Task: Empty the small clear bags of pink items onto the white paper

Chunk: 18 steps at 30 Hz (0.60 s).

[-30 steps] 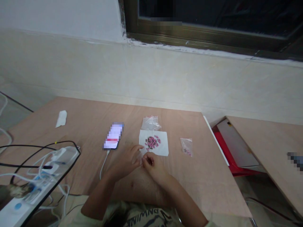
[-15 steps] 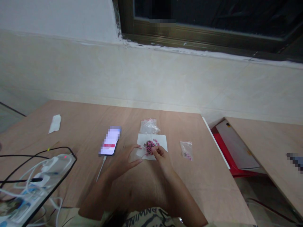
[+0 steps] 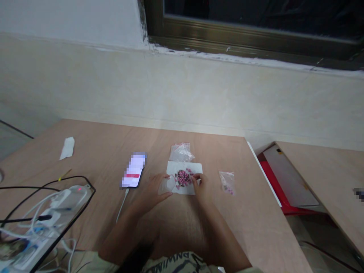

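Note:
A pile of small pink beads (image 3: 183, 177) lies on a white paper sheet (image 3: 196, 167) on the wooden table (image 3: 102, 151). My left hand (image 3: 155, 189) rests at the sheet's left edge, thumb and fingers curved around a small clear thing that I cannot make out. My right hand (image 3: 200, 185) is at the right side of the bead pile, its fingertips pinched together at the beads. A thin thread-like line seems to run between the hands, too faint to be sure.
A crumpled clear plastic bag (image 3: 181, 152) lies behind the sheet. A small clear bag with pink beads (image 3: 226, 182) lies to the right. A lit phone (image 3: 134, 171) with a white cable is at left, beside a power strip (image 3: 57, 203) with cords. A white scrap (image 3: 67, 147) lies far left.
My right hand moved from the near edge of the sheet forward and right to the bead pile. The left hand shifted slightly forward. The camera view tilted a little.

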Each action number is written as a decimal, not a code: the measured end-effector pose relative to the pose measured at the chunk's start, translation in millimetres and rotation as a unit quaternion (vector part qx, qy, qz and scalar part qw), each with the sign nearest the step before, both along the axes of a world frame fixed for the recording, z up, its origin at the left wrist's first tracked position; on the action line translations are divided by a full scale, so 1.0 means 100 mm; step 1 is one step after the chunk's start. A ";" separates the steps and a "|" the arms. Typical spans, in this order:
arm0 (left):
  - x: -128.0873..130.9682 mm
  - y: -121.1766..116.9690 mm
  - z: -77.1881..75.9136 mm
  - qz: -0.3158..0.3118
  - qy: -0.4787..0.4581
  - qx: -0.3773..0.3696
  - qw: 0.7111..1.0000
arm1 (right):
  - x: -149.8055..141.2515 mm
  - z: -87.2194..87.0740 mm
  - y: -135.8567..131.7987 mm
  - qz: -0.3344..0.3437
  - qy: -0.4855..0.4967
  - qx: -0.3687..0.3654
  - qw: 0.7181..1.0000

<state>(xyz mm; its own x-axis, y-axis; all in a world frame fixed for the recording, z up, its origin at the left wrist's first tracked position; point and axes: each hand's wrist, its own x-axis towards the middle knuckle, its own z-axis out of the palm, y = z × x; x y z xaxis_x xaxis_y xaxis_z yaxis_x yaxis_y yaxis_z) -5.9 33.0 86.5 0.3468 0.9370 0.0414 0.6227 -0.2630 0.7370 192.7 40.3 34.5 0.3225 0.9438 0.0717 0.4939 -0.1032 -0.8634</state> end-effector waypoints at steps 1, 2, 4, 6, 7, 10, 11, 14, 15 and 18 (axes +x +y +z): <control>0.02 0.00 -0.01 -0.004 0.002 0.000 1.000 | -0.05 0.07 -0.03 0.026 0.019 0.015 0.999; 0.04 -0.01 -0.03 -0.006 0.003 0.002 1.000 | -0.10 0.15 -0.06 0.058 0.033 0.029 0.997; 0.10 -0.01 -0.05 -0.005 -0.003 0.011 1.000 | -0.23 0.27 -0.12 0.116 0.033 0.052 0.991; 0.15 -0.02 -0.07 0.004 -0.018 0.019 1.000 | -0.35 0.35 -0.19 0.139 0.014 0.055 0.989; 0.17 -0.02 -0.08 0.010 -0.026 0.019 0.999 | -0.40 0.36 -0.22 0.142 0.006 0.051 0.989; 0.19 -0.04 -0.10 0.028 -0.045 0.012 0.999 | -0.46 0.32 -0.28 0.149 0.009 0.038 0.988; 0.18 -0.05 -0.11 0.032 -0.052 0.010 0.998 | -0.45 0.30 -0.29 0.153 0.023 0.035 0.987; 0.12 -0.11 -0.12 0.057 -0.099 0.000 0.993 | -0.38 0.28 -0.29 0.147 0.082 0.025 0.985; 0.09 -0.13 -0.13 0.084 -0.123 -0.012 0.989 | -0.35 0.29 -0.29 0.137 0.100 0.023 0.985; 0.03 -0.20 -0.12 0.182 -0.233 -0.122 0.948 | -0.31 0.37 -0.30 0.112 0.135 0.021 0.984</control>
